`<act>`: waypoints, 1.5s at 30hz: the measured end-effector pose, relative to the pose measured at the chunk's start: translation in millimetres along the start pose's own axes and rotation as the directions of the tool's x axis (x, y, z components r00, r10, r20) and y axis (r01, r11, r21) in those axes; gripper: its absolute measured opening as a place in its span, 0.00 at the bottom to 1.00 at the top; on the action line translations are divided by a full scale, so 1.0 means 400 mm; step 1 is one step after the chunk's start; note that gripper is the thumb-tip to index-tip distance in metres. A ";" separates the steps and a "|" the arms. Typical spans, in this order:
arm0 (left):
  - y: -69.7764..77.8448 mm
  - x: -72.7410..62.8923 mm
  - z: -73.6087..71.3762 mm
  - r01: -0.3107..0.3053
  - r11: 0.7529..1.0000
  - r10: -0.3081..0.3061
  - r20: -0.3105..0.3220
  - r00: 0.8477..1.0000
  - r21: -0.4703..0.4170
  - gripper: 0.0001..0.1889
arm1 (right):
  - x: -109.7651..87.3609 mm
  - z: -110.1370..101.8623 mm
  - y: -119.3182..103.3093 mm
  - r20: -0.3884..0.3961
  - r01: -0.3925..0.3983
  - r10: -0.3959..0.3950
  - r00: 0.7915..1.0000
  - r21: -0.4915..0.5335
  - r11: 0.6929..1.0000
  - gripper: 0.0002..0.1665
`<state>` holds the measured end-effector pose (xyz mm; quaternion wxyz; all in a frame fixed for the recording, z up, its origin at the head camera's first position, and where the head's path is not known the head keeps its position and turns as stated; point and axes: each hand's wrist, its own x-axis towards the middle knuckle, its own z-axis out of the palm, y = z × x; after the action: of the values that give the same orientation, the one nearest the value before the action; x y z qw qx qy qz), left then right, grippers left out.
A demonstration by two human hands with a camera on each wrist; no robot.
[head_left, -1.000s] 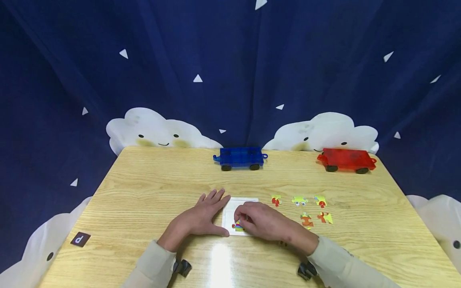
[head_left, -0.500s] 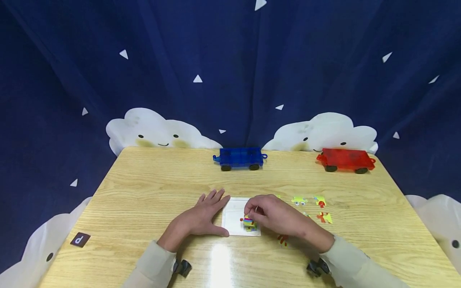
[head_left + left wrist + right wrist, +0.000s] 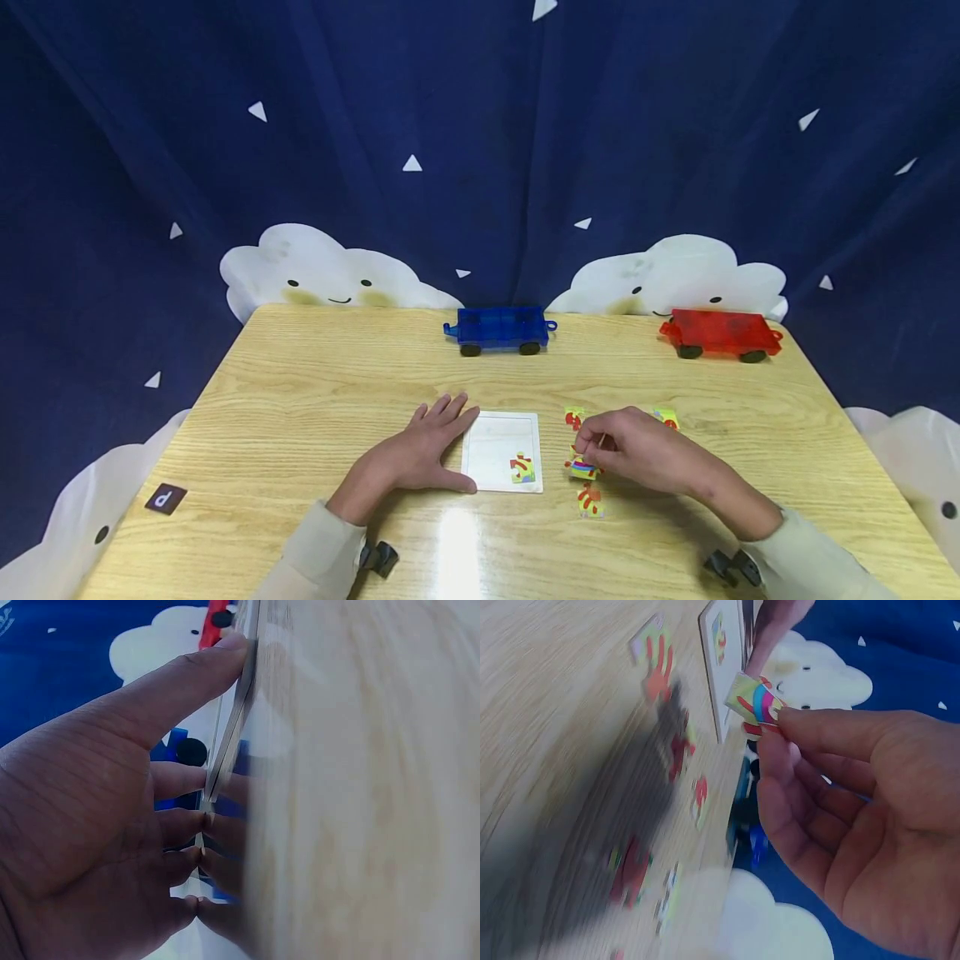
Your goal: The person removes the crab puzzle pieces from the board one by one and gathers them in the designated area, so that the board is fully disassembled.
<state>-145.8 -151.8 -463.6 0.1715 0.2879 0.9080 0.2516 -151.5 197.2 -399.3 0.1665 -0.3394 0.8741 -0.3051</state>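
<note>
My right hand pinches a jigsaw piece with rainbow stripes between thumb and fingertips, above the table to the right of a white puzzle tray. One yellow and red jigsaw piece lies in the tray's near right corner. Spread along the tray's left edge, my left hand has straight fingers; in the left wrist view its thumb touches the tray's edge. Near the right hand lie a loose piece with red stripes and a yellow-red one. Other loose pieces are partly hidden under the hand.
At the back of the wooden table stand a blue toy wagon and a red toy wagon. A dark square tile with a white letter lies at the far left. Behind hangs a navy curtain.
My right hand has moved right, from over the tray to above the table, carrying the striped piece. The piece in the tray's corner is uncovered. My left hand stays in place.
</note>
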 end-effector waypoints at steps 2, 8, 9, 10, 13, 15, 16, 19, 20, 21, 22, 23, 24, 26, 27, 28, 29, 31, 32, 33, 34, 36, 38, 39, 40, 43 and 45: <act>0.000 -0.001 0.000 0.001 1.000 -0.001 0.002 1.000 0.002 0.55 | -0.018 -0.008 0.012 0.004 -0.027 0.027 1.000 0.002 1.000 0.08; 0.002 -0.002 -0.002 0.004 1.000 -0.004 0.003 1.000 -0.002 0.55 | -0.064 -0.030 0.044 0.021 -0.042 0.042 0.999 -0.026 0.999 0.10; 0.003 -0.002 -0.002 0.004 1.000 -0.004 0.003 1.000 -0.001 0.55 | -0.072 -0.033 0.050 0.025 -0.035 0.035 0.999 -0.029 0.999 0.11; 0.003 -0.002 -0.002 0.003 1.000 -0.003 0.003 1.000 0.001 0.55 | -0.079 -0.035 0.056 0.029 -0.024 0.025 0.999 -0.032 0.999 0.12; 0.004 -0.001 -0.002 0.003 1.000 -0.003 0.002 1.000 0.008 0.55 | -0.099 -0.041 0.074 0.062 -0.024 0.024 0.998 -0.010 1.000 0.14; 0.002 -0.001 -0.002 0.002 1.000 -0.002 -0.001 1.000 0.009 0.55 | -0.111 -0.044 0.087 0.093 -0.030 0.028 0.995 0.017 0.999 0.15; 0.002 0.000 -0.002 0.002 1.000 -0.002 -0.002 1.000 0.009 0.55 | -0.115 -0.046 0.093 0.111 -0.039 0.035 0.993 0.035 0.999 0.15; 0.003 0.001 -0.004 0.000 1.000 0.000 -0.008 1.000 0.008 0.55 | -0.126 -0.048 0.108 0.165 -0.079 0.063 0.984 0.095 0.992 0.14; 0.002 0.001 -0.005 -0.001 1.000 0.001 -0.008 1.000 0.009 0.55 | -0.129 -0.046 0.113 0.179 -0.090 0.070 0.981 0.111 0.990 0.13; 0.003 0.001 -0.005 0.000 1.000 0.000 -0.006 1.000 0.009 0.55 | -0.132 -0.044 0.117 0.196 -0.106 0.079 0.977 0.132 0.986 0.13; 0.003 0.000 -0.005 0.002 1.000 -0.002 -0.003 1.000 0.009 0.55 | -0.134 -0.040 0.121 0.212 -0.113 0.080 0.974 0.145 0.983 0.12; 0.003 0.000 -0.005 0.004 1.000 -0.004 0.000 1.000 0.009 0.55 | -0.135 -0.035 0.124 0.224 -0.121 0.085 0.971 0.151 0.981 0.12; 0.003 -0.002 -0.004 0.006 1.000 -0.006 0.001 1.000 0.006 0.55 | -0.137 -0.030 0.128 0.235 -0.130 0.091 0.968 0.156 0.979 0.12; 0.004 -0.003 -0.003 0.009 1.000 -0.009 0.006 1.000 0.003 0.55 | -0.139 -0.022 0.133 0.247 -0.138 0.097 0.964 0.152 0.979 0.12; 0.004 -0.004 -0.003 0.010 1.000 -0.010 0.007 1.000 0.000 0.55 | -0.139 -0.020 0.135 0.250 -0.143 0.103 0.963 0.146 0.979 0.12; 0.005 -0.004 -0.003 0.010 1.000 -0.010 0.005 1.000 -0.001 0.55 | -0.139 -0.019 0.137 0.247 -0.139 0.103 0.963 0.135 0.981 0.11; 0.006 -0.004 -0.003 0.009 1.000 -0.009 0.003 1.000 -0.002 0.55 | -0.139 -0.019 0.139 0.242 -0.138 0.106 0.965 0.122 0.983 0.11; 0.007 -0.003 -0.003 0.010 1.000 -0.010 0.000 1.000 0.000 0.55 | -0.139 -0.020 0.140 0.233 -0.126 0.098 0.968 0.109 0.986 0.11; 0.007 -0.003 -0.002 0.010 1.000 -0.010 -0.001 1.000 0.000 0.55 | -0.139 -0.021 0.140 0.230 -0.121 0.094 0.969 0.106 0.987 0.11; 0.007 -0.003 -0.002 0.012 1.000 -0.012 -0.001 1.000 0.002 0.55 | -0.139 -0.022 0.140 0.226 -0.116 0.090 0.970 0.102 0.988 0.11; 0.007 -0.003 -0.001 0.013 1.000 -0.013 -0.001 1.000 0.002 0.55 | -0.139 -0.023 0.139 0.224 -0.113 0.087 0.971 0.102 0.988 0.11; 0.006 -0.003 -0.001 0.013 1.000 -0.013 0.000 1.000 0.000 0.55 | -0.139 -0.023 0.136 0.219 -0.116 0.092 0.971 0.100 0.988 0.11; 0.005 -0.002 -0.001 0.013 1.000 -0.013 0.000 1.000 0.000 0.55 | -0.139 -0.023 0.132 0.214 -0.126 0.103 0.971 0.095 0.988 0.11; 0.005 -0.002 -0.001 0.012 1.000 -0.012 -0.001 1.000 0.000 0.55 | -0.139 -0.022 0.131 0.212 -0.129 0.107 0.971 0.093 0.987 0.11; 0.005 -0.002 -0.001 0.012 1.000 -0.012 -0.001 1.000 0.000 0.55 | -0.140 -0.022 0.130 0.211 -0.133 0.111 0.971 0.093 0.987 0.11; 0.004 -0.002 -0.002 0.010 1.000 -0.010 -0.004 1.000 0.004 0.55 | -0.141 -0.021 0.129 0.208 -0.130 0.108 0.972 0.095 0.987 0.10; 0.004 -0.003 -0.002 0.009 1.000 -0.009 -0.005 1.000 0.003 0.55 | -0.141 -0.021 0.130 0.200 -0.115 0.093 0.975 0.098 0.989 0.10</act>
<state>-144.6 -151.6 -462.0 0.1701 0.2833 0.9101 0.2501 -140.8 270.3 -421.7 0.2854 -0.3119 0.8522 -0.3083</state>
